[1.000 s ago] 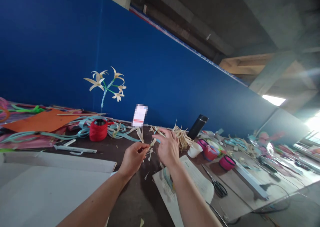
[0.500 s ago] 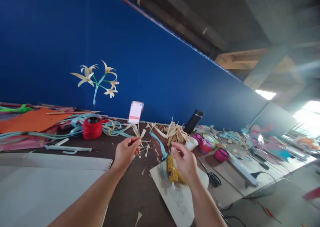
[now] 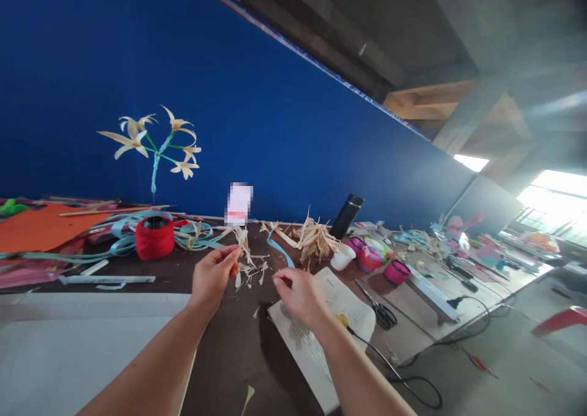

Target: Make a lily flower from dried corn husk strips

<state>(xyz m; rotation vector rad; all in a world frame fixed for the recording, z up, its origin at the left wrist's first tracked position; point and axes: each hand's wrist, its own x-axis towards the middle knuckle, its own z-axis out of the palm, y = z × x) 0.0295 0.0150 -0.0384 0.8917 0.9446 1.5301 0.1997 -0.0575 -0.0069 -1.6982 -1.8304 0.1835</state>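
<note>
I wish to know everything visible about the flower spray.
The flower spray has several cream blooms with narrow, pointed, curling petals, perhaps dried husk. Thin green stalks join a main stem wrapped in pale blue. It stands roughly upright before the blue panel. Its foot is unclear; no support shows.
</note>
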